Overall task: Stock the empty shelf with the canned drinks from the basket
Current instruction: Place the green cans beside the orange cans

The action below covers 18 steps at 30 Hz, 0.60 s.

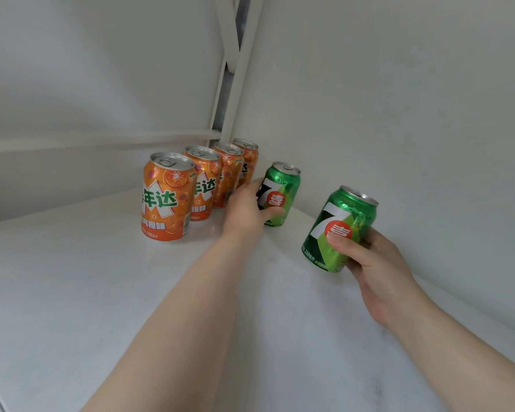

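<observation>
On the white shelf (72, 278), four orange Mirinda cans (168, 197) line up — left hand (246, 212) and right hand (378, 272) each wrap fingers round a green 7-Up can (280, 194), the right's (339, 230) marked 330.

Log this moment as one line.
left hand: setting green can on shelf | right hand: holding second green can | orange cans: four, rowed

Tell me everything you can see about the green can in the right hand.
The green 7-Up can is shiny metal, printed with a large white 7, a red dot with white characters, and small print near its base. Its silver top has a pull tab and looks unopened. It tilts, top leaning right and away. The right hand grips its lower half, thumb across the front and fingers behind. It is held above the white shelf, apart from the other cans.
</observation>
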### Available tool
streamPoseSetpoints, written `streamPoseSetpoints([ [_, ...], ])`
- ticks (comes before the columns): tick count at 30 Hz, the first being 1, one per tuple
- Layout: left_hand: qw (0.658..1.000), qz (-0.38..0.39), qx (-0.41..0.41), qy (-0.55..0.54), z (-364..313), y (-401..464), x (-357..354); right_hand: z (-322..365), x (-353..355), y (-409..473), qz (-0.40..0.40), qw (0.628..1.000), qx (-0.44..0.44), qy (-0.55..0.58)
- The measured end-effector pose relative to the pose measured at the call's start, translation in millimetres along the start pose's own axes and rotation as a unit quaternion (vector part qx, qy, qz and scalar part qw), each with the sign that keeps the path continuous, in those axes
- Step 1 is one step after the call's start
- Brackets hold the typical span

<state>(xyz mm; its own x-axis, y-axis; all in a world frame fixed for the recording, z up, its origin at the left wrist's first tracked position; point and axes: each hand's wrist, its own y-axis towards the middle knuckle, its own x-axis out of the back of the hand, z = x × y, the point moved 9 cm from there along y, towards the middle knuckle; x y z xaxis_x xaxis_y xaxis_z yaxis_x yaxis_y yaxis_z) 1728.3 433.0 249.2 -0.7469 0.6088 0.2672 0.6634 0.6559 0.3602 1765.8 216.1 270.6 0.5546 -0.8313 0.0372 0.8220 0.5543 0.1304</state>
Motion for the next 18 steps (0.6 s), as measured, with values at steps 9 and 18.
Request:
streamPoseSetpoints([
  [9,0.999,0.028,-0.007,-0.026,-4,-3,-4,-8,-12,8,-0.007,1.0,-0.018,-0.023],
  [18,0.998,0.044,-0.013,-0.031,-6,-4,-7,-13,-17,11,-0.009,0.999,-0.017,-0.029],
])
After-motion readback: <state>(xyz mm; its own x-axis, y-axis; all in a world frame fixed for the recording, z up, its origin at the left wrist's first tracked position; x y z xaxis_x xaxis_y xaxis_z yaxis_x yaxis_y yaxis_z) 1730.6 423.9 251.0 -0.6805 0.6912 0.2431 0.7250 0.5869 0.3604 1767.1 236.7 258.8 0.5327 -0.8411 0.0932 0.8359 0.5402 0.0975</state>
